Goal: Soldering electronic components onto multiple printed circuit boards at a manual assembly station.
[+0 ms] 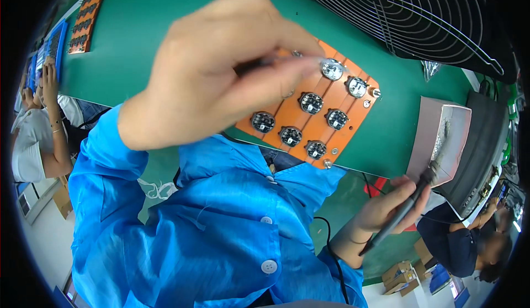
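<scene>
An orange fixture plate [327, 106] lies on the green table with several round black-and-silver parts seated in it. My left hand [221, 70] reaches over the plate from the left, thumb and forefinger pinched beside one round part [332, 69] in the far row. Anything between those fingertips is too small to make out. The hand covers the plate's far left side. At the lower right, my right hand [393, 206] grips a soldering iron [400, 214] by its dark handle. The iron's front end points into an open pinkish box [428, 137] with grey residue inside.
A black fan with a wire guard [386, 4] stands at the far right. Another orange plate with parts [88, 18] lies far left, near a blue tray [54, 45]. A small clear bag [430, 69] lies below the fan. Other people sit at both sides.
</scene>
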A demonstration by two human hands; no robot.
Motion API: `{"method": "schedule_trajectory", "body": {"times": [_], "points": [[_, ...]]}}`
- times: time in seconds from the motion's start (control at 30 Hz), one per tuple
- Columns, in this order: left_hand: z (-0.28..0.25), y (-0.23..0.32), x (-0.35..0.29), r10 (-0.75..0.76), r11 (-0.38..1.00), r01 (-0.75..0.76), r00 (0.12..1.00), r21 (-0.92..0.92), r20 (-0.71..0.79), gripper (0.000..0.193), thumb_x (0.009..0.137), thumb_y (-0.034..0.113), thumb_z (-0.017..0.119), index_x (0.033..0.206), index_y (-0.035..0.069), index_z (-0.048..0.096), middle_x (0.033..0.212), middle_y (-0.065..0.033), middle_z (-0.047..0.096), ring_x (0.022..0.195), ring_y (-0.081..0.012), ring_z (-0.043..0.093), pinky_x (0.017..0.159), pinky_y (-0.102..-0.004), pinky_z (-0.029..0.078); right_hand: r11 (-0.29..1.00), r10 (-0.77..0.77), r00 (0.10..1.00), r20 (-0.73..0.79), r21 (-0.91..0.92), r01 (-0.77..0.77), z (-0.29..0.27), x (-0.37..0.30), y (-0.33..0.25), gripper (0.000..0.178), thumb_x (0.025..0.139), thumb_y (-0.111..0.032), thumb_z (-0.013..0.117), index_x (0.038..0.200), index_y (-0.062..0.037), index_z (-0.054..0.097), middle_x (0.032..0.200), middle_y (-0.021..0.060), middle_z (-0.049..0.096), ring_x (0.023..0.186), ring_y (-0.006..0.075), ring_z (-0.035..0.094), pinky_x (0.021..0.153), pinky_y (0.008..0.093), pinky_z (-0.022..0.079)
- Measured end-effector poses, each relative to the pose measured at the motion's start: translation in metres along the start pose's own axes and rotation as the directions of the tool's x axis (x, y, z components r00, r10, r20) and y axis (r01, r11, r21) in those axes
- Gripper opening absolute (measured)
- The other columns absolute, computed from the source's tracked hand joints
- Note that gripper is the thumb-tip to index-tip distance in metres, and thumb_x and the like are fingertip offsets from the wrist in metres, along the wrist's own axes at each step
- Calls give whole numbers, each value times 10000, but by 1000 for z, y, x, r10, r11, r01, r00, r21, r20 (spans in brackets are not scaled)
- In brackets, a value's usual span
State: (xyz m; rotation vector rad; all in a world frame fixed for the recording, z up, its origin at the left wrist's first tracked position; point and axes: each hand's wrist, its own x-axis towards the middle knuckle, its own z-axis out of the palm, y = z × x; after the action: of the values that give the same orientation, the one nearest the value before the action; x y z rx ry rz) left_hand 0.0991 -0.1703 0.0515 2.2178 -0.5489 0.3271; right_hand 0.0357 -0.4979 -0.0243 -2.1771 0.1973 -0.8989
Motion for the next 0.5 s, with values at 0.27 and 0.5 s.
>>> {"method": "schedule_trajectory", "body": {"times": [0.27,0.5], "points": [[15,-12,21,-55,998,53,996,22,70,153,853,-29,708,1001,-8,740,788,-53,626,663,-129,547,576,-268,421,930,-290,949,121,268,250,-15,27,23,548,1097,-393,444,1337,99,482,726,195,632,600,243,615,593,359,540],[43,-19,27,59,998,-60,997,6,55,193,768,-38,759,949,28,750,795,-81,647,692,-208,628,577,-314,493,878,-363,828,428,454,151,-5,52,11,510,1018,-511,585,1106,-8,581,776,139,634,601,256,630,582,351,529]]}}
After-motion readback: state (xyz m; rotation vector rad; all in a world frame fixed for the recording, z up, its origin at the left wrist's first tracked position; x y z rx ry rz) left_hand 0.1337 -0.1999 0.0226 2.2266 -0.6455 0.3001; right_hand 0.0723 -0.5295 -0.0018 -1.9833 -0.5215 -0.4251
